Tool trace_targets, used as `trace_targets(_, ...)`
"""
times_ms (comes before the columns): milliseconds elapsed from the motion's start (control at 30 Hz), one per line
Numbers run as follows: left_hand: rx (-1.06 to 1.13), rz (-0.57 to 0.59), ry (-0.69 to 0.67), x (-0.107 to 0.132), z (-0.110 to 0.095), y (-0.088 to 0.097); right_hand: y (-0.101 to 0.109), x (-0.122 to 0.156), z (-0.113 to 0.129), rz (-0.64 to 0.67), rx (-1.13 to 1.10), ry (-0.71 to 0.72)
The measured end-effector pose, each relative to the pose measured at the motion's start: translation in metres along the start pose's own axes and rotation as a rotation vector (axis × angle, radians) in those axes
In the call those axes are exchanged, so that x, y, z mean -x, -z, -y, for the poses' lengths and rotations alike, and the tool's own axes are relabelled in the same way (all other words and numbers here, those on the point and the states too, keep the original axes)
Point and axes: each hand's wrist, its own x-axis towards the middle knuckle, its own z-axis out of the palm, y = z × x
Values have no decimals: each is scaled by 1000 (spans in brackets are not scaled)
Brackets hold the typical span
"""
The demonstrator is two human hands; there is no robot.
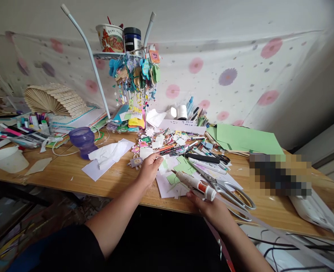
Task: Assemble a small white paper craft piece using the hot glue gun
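Observation:
My left hand [150,166] rests on the wooden table [70,173], fingers pinched on a small white paper piece [147,152] at the edge of a heap of paper scraps. My right hand [209,207] is closed round a white glue gun [194,184], whose nozzle points left over white and green paper scraps [181,168]. Large silver scissors [226,190] lie just right of the glue gun, touching the paper.
Green paper sheets [246,138] lie at the back right. A purple cup [83,140], crumpled white tissue [107,153], pens [184,149], a marker set [28,130], a wooden fan [53,100], a white bowl [6,158] and hanging craft charms [135,75] crowd the table. A blurred object [280,173] sits right.

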Motion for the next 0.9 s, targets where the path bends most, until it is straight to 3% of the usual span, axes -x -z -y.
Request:
trace_targets(100, 21, 19, 39, -1, 1, 1, 17, 5, -3, -56, -111, -69)
trace_targets(233, -39, 12, 76, -1, -1, 0, 49, 9, -22, -241, -182, -283)
trace_targets(367, -33, 62, 132, -1, -1, -1, 88, 1, -52, -393, 178, -471)
trace_targets(500, 0, 161, 245, 1, -1, -2, 115, -9, -78, -425, 421, -569)
trace_targets(700, 29, 191, 275, 2, -1, -4, 124, -13, -99, -406, 574, -685)
trace_targets(900, 41, 179, 271, 2, -2, -6, 129, 5, -92, -450, 641, -688)
